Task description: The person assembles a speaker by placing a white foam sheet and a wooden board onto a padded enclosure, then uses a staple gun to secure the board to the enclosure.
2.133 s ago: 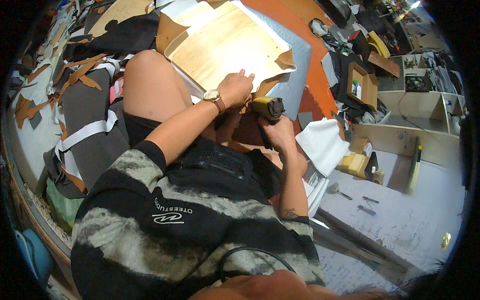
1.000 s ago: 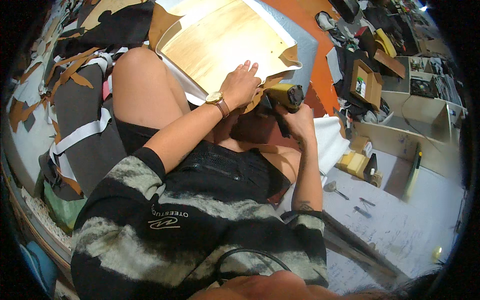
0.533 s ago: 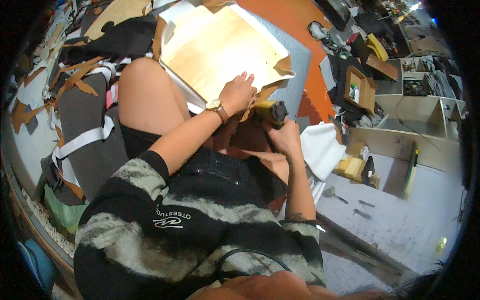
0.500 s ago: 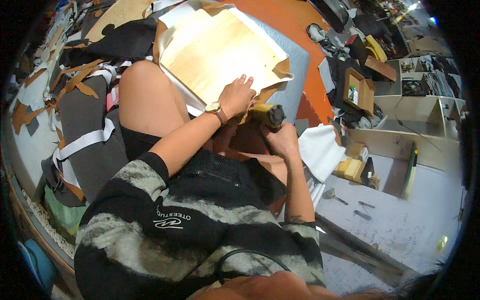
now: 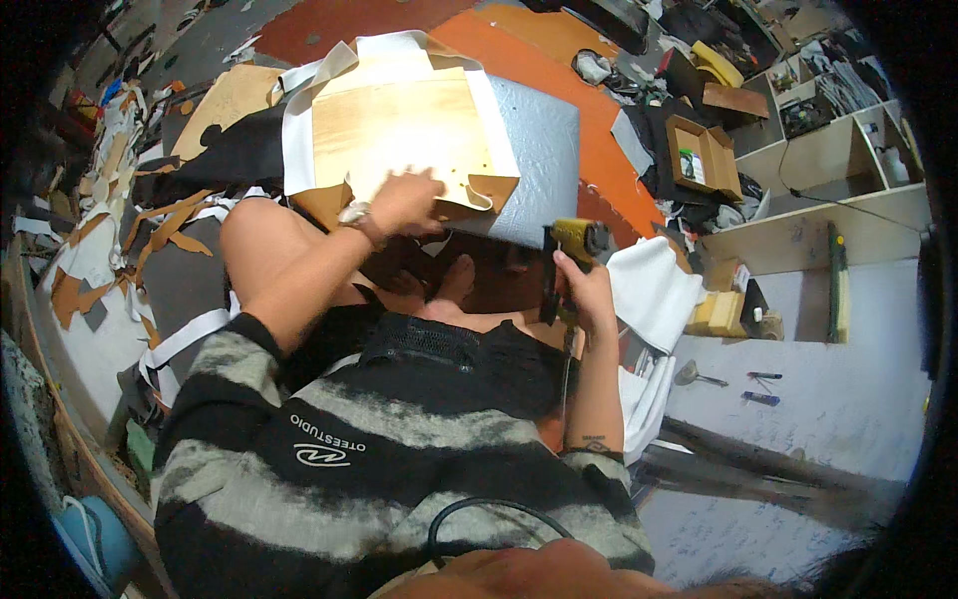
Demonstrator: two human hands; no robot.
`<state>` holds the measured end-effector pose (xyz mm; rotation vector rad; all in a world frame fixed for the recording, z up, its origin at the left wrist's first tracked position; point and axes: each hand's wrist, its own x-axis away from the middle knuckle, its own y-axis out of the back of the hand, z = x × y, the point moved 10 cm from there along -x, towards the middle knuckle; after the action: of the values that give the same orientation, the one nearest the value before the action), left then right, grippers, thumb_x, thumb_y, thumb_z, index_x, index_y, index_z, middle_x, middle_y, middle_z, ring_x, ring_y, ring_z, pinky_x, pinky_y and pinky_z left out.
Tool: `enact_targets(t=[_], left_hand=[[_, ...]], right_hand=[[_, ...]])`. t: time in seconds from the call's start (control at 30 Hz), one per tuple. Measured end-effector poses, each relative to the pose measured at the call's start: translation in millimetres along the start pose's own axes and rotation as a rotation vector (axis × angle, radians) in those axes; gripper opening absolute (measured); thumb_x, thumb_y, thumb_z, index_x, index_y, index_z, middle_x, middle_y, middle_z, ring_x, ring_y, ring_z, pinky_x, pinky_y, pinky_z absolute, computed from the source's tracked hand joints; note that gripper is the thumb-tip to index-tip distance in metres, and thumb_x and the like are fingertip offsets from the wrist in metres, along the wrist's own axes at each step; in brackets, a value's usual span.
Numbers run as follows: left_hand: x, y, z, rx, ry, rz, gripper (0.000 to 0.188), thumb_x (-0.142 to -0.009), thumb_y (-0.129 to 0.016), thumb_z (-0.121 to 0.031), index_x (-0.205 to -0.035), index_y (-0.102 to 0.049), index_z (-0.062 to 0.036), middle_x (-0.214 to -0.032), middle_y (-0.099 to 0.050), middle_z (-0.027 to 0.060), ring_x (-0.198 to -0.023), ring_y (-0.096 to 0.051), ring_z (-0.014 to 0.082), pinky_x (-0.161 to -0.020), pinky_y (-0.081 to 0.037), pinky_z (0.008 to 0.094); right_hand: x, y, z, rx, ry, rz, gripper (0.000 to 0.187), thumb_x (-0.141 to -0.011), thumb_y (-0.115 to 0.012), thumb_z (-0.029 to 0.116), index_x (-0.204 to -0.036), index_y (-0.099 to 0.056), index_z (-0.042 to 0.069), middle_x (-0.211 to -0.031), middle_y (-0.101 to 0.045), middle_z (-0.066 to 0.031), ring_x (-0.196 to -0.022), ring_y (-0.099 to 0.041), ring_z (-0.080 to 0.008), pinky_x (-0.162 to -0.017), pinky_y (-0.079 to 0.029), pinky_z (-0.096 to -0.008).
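A pale wooden panel (image 5: 399, 120) with white material folded around its edges lies before me. Beneath its right side is a grey-blue, plastic-looking padded block (image 5: 547, 150). My left hand (image 5: 404, 203) is at the panel's near edge, its fingers apart and slightly blurred, touching the board near a brown folded corner. My right hand (image 5: 587, 290) is wrapped round the grip of a yellow-and-black staple gun (image 5: 579, 238), held upright to the right of the panel and apart from it. A thin hose hangs below the gun.
White folded material (image 5: 654, 295) lies right of my right arm. Farther right stand a partitioned wooden shelf (image 5: 813, 220), an open cardboard box (image 5: 704, 155) and yellow blocks (image 5: 717, 314). A small hammer-like tool (image 5: 701, 375) lies on the white surface. Brown and grey scraps (image 5: 165, 235) cover the left side.
The panel has turned and shifted left. My left hand has moved left and toward me along its edge. My right hand has drawn the staple gun right, away from the panel, and tipped it upright.
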<state>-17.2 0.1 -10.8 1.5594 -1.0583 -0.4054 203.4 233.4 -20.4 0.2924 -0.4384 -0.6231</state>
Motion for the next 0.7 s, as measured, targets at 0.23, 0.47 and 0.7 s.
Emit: enact_targets(t=[0.23, 0.47, 0.7], left_hand=[[-47, -19, -46, 0.042, 0.068, -0.508, 0.039, -0.089, -0.074, -0.048, -0.103, -0.077, -0.0118, -0.148, -0.055, 0.0221, -0.133, -0.051, 0.0476, -0.114, -0.031, 0.0681], [-70, -34, -40, -0.050, -0.144, -0.622, 0.030, -0.096, -0.064, -0.034, -0.089, -0.075, -0.0079, -0.108, -0.075, 0.0190, -0.085, -0.069, 0.0426, -0.085, -0.056, 0.0472], [-59, -23, -40, -0.044, -0.182, -0.708, 0.030, -0.098, -0.063, -0.030, -0.085, -0.075, -0.0050, -0.087, -0.074, 0.0191, -0.079, -0.068, 0.0367, -0.070, -0.058, 0.0438]], right_hand=[[-17, -39, 48, -0.010, 0.078, 0.042, 0.032, -0.093, -0.078, 0.030, -0.109, -0.068, 0.003, -0.075, -0.063, 0.0006, -0.057, -0.053, -0.0092, -0.052, -0.040, -0.0282], [-17, -43, 14, 0.046, -0.077, 0.098, 0.034, -0.092, -0.078, 0.030, -0.106, -0.071, 0.000, -0.075, -0.065, -0.0019, -0.061, -0.057, -0.0107, -0.056, -0.044, -0.0306], [-29, -65, 33, 0.214, 0.024, 0.117, 0.035, -0.091, -0.077, 0.029, -0.108, -0.074, -0.002, -0.080, -0.069, -0.0054, -0.069, -0.062, -0.0154, -0.065, -0.049, -0.0330]])
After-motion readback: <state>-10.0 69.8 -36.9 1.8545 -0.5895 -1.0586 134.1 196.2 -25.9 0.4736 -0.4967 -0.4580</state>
